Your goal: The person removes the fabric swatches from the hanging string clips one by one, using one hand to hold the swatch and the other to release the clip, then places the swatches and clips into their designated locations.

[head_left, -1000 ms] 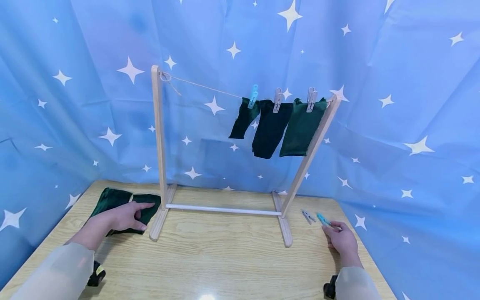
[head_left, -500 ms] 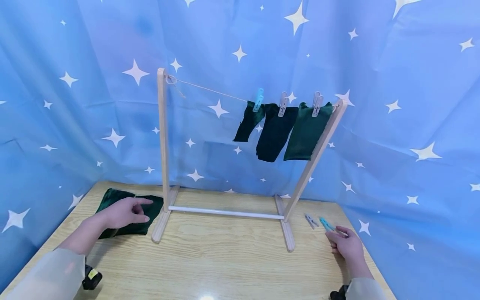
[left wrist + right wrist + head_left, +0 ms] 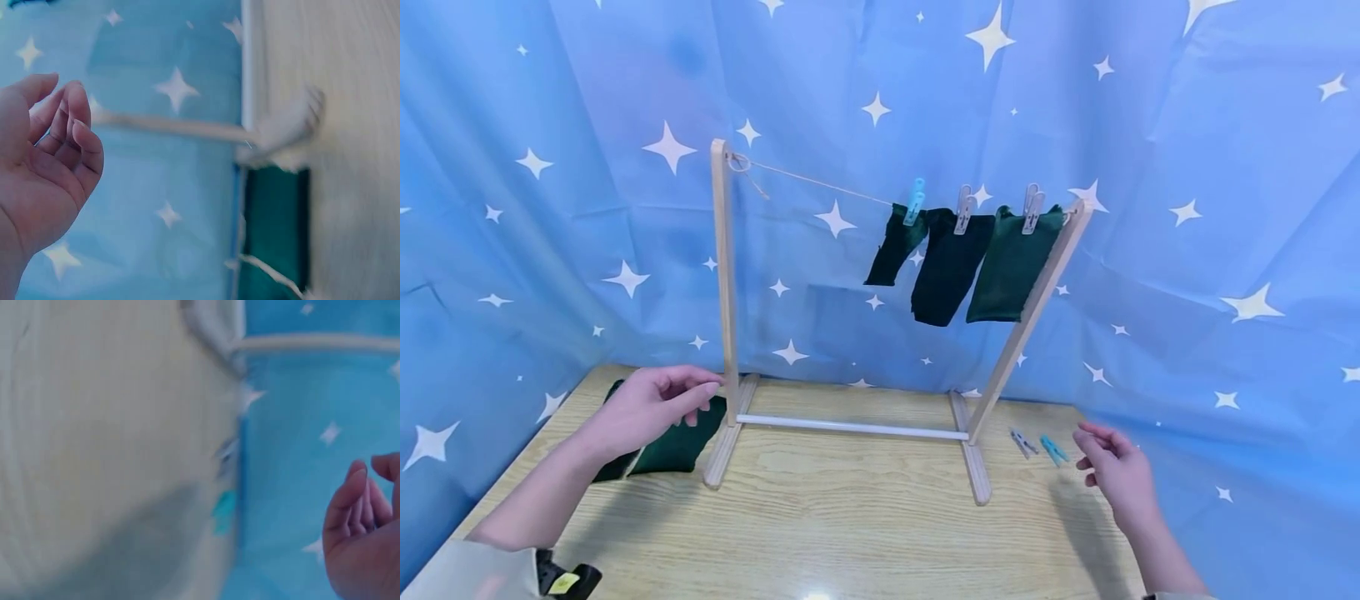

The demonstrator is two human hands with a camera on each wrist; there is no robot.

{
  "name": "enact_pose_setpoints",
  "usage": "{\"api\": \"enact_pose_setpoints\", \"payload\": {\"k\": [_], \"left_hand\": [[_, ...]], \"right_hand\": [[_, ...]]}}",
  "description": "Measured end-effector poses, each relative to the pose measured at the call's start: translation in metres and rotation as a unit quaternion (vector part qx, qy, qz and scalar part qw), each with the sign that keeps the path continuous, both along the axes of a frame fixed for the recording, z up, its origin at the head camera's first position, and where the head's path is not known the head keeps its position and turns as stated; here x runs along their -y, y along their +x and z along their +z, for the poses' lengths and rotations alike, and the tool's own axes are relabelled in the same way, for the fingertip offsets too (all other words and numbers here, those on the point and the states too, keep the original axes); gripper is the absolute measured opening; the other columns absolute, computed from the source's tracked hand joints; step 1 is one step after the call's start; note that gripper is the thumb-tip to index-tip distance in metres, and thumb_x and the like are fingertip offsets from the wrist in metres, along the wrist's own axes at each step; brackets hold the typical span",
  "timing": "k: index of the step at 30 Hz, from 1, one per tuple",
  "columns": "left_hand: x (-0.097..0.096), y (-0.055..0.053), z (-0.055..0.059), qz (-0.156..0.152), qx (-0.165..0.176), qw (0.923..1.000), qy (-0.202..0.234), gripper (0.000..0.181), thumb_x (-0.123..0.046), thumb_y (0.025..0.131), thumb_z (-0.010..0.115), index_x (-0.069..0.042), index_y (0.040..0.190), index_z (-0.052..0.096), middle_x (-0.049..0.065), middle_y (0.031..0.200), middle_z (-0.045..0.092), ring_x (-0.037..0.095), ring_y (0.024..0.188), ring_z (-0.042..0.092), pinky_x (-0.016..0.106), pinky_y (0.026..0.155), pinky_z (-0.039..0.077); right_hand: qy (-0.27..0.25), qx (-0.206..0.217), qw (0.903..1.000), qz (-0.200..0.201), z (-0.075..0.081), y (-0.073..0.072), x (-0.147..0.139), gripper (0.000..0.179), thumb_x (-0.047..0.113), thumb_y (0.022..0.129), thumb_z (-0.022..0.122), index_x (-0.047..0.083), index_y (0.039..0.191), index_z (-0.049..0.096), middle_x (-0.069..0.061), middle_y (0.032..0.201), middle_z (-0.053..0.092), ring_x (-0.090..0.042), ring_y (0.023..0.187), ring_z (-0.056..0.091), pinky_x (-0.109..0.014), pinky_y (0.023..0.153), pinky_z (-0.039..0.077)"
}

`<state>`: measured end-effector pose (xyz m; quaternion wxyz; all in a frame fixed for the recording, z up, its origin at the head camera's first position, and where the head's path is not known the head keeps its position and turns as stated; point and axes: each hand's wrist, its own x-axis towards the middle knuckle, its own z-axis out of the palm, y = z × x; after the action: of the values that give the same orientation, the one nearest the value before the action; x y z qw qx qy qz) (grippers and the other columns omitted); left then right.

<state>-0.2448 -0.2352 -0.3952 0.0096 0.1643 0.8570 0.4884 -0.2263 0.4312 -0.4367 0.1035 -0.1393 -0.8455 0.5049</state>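
Observation:
My left hand (image 3: 643,408) is raised above two dark green cloth pieces (image 3: 673,450) lying side by side at the table's left. Its fingers are loosely bent and hold nothing, as the left wrist view also shows. Part of the cloth is hidden behind this hand. At the right, my right hand (image 3: 1116,467) hovers over the table with relaxed fingers and nothing between them. Just left of it lie a teal clothespin (image 3: 1054,451) and a grey clothespin (image 3: 1023,443). Both appear blurred in the right wrist view.
A wooden drying rack (image 3: 724,283) stands mid-table with a string (image 3: 820,181) between its posts. Three green cloths hang from it: a small one (image 3: 895,250), a darker one (image 3: 951,271) and a wide one (image 3: 1011,275), each pinned by a clothespin. A starry blue curtain (image 3: 820,333) hangs behind.
Both hands have lifted. The left rose from the green cloths; the right drew up and away from the teal clothespin, which now lies on the table. The head view shifted slightly.

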Motion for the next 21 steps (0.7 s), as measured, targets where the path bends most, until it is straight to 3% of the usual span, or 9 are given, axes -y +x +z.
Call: {"api": "enact_pose_setpoints", "payload": {"k": [5,9,14,21], "left_hand": [[-0.027,0.011,0.025,-0.025,-0.016,0.9993,0.025,0.028,-0.034,0.113,0.065,-0.018,0.132,0.078,0.006,0.093,0.073,0.023,0.084,0.07,0.031,0.068,0.056],[-0.046,0.012,0.042,-0.047,-0.032,0.9977,0.037,0.025,-0.033,0.112,0.066,-0.019,0.13,0.078,0.006,0.091,0.073,0.021,0.081,0.071,0.032,0.069,0.059],[-0.069,0.006,0.063,-0.07,-0.045,0.9957,0.04,0.024,-0.032,0.112,0.067,-0.021,0.13,0.078,0.008,0.09,0.073,0.023,0.08,0.07,0.032,0.06,0.052],[-0.105,-0.011,0.089,-0.087,-0.07,0.9928,0.042,0.028,-0.034,0.111,0.068,-0.021,0.134,0.077,0.009,0.092,0.076,0.024,0.084,0.072,0.034,0.07,0.058]], "right_hand": [[0.02,-0.04,0.9983,0.038,0.039,0.008,0.026,0.032,0.042,0.109,0.07,0.023,0.135,0.07,0.02,0.099,0.068,-0.006,0.079,0.068,-0.027,0.062,0.059],[0.044,-0.054,0.9948,0.075,0.071,0.012,0.049,0.04,0.044,0.11,0.069,0.02,0.141,0.07,0.018,0.101,0.069,-0.009,0.081,0.068,-0.028,0.063,0.059],[0.073,-0.073,0.9879,0.116,0.114,0.011,0.082,0.046,0.049,0.11,0.067,0.019,0.144,0.068,0.01,0.102,0.067,-0.013,0.079,0.067,-0.028,0.064,0.059],[0.103,-0.125,0.9735,0.162,0.17,0.001,0.127,0.048,0.047,0.11,0.066,0.013,0.144,0.068,0.003,0.113,0.066,-0.013,0.072,0.067,-0.025,0.064,0.06]]}}
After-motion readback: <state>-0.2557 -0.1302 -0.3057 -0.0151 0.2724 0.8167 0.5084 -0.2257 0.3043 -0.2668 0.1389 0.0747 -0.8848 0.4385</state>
